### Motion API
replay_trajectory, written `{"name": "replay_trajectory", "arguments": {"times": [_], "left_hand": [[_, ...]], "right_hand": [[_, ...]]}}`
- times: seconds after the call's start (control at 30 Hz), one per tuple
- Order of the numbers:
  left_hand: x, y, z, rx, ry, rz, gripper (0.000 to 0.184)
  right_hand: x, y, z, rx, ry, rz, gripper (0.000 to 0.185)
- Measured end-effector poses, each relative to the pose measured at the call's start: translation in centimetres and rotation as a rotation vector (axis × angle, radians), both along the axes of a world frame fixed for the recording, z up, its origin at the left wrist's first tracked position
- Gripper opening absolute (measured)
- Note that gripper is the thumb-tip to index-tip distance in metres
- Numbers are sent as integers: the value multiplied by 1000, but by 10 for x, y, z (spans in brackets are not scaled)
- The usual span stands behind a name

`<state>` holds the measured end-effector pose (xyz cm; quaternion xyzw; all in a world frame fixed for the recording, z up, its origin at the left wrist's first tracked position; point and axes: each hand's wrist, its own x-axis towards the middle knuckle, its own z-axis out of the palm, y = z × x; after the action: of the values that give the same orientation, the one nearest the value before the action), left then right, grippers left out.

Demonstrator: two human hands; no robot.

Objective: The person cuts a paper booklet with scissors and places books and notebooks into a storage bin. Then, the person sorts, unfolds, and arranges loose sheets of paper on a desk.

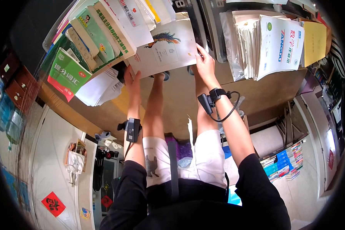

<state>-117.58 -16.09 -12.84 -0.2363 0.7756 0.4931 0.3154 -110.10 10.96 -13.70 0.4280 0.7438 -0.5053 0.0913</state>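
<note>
A large white booklet [166,50] with a colourful long-tailed bird and a framed block of print on its cover lies flat between my two hands. My right hand [206,64] grips its right edge, thumb near the edge. At the lower left corner, my left hand [132,82] holds the booklet, its fingers partly hidden. Close to my left hand, a heap of books [97,36] includes a green and red vocabulary book [68,74]. Loose white papers [99,87] stick out under that heap. Both wrists wear small black devices.
On the right stands a thick stack of papers [249,46] with a white exercise book [281,48] in front and a yellow envelope [315,44] beside it. A brown cardboard-coloured surface [264,90] runs below. More books [281,163] stand on the floor at the right.
</note>
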Motion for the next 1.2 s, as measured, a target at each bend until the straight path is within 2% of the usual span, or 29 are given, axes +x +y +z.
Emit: {"name": "replay_trajectory", "arguments": {"times": [0.1,0.3,0.53,0.87,1.2], "left_hand": [[1,-1,2,68,34,-18,55],[2,1,-2,-34,13,-44,58],[2,1,-3,-24,6,-26,61],[0,11,8,-55,-12,-47,63],[6,-6,-20,-111,42,-142,63]], "right_hand": [[0,-2,-2,13,18,4,37],[-5,-2,5,10,43,-11,37],[-2,-3,-6,118,113,49,38],[-3,-6,-7,96,129,21,39],[-4,-6,-9,112,136,29,39]]}}
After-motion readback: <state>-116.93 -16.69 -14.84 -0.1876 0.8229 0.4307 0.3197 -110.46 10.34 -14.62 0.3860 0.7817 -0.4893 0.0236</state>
